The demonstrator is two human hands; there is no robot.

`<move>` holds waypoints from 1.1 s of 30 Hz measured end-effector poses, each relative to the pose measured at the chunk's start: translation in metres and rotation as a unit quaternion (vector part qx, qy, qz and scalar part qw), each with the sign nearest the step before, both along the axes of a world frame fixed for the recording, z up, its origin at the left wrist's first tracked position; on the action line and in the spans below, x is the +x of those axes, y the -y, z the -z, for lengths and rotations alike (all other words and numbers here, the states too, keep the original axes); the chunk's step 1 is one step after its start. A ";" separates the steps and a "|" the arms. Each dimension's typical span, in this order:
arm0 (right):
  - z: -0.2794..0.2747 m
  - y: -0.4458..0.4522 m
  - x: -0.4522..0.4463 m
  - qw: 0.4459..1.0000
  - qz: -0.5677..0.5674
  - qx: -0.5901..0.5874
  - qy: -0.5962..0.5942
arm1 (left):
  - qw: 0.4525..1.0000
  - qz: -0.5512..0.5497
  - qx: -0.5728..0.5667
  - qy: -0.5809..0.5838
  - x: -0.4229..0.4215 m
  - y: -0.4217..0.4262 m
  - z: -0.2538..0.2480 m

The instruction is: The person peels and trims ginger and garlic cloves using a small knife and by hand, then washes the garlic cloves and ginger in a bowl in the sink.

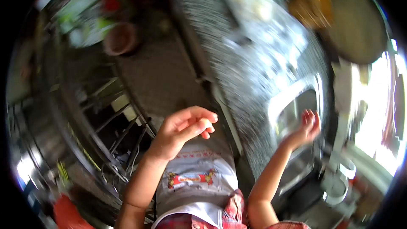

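Note:
My left hand (186, 129) is raised in front of the white printed apron (190, 180), its fingers curled and the thumb meeting them. Whether anything small sits between those fingertips is too blurred to tell. On the right, my right hand (306, 128) hovers over the metal sink (275, 106) set in the speckled grey counter (212, 29). Its fingers are loosely bent and apart, with nothing visible in them.
Clear plastic bags (271, 38) lie on the counter. A large round board (354, 21) and an orange-brown item (313, 6) are at the upper right. Left of the brown floor (157, 76) stand a metal rack (118, 123) and a reddish pot (121, 38).

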State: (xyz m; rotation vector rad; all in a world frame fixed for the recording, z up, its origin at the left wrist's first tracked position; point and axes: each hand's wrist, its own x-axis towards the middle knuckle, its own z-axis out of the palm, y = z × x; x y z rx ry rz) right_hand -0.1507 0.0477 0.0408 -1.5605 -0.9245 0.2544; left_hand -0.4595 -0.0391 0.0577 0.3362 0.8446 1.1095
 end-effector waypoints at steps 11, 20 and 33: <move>0.124 0.066 0.209 0.835 -0.028 -0.450 -0.315 | 0.890 0.434 -0.084 -0.110 0.367 -0.089 0.108; 0.166 0.087 0.202 0.882 -0.124 -0.438 -0.119 | 0.579 0.557 0.210 -0.557 0.428 -0.091 0.174; 0.123 0.099 0.226 0.851 -0.115 -0.511 -0.025 | 0.628 0.542 0.204 -0.519 0.399 -0.091 0.151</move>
